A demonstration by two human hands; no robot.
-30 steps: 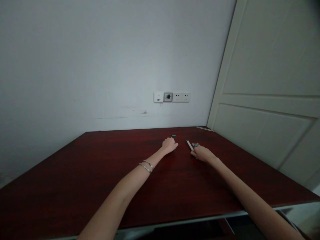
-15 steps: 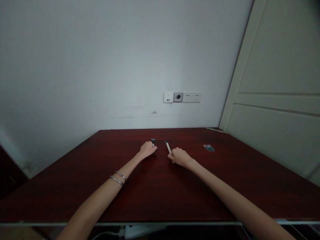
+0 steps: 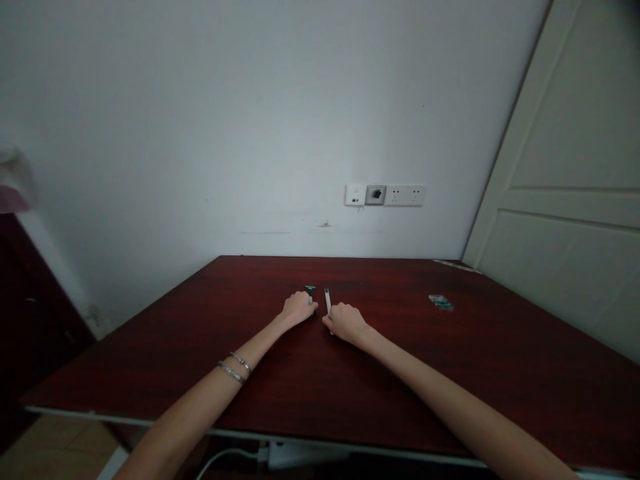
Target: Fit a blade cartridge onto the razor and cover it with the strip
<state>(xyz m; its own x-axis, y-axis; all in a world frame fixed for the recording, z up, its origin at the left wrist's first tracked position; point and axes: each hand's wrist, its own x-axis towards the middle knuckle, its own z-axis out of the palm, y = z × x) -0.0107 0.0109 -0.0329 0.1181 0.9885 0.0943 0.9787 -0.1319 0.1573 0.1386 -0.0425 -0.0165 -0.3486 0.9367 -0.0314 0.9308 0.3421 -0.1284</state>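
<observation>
My left hand is closed around the handle of a razor, whose teal-and-dark head sticks out beyond the fingers. Close to its right, my right hand grips a slim white stick with a dark tip; its exact kind is too small to make out. The stick points away from me, nearly parallel to the razor, with a small gap between the two. Both hands are low over the dark red table. My fingers cover the lower parts of both things.
A small clear packet with teal pieces lies on the table to the right. Wall sockets are set in the white wall behind. A pale panelled door stands at the right. Beneath the front edge are a white cable and a white box-like object.
My view has swung a little left. The right hand has come closer to the left one, and the white stick now stands straighter, pointing more directly away from me. Both hands keep their hold.
</observation>
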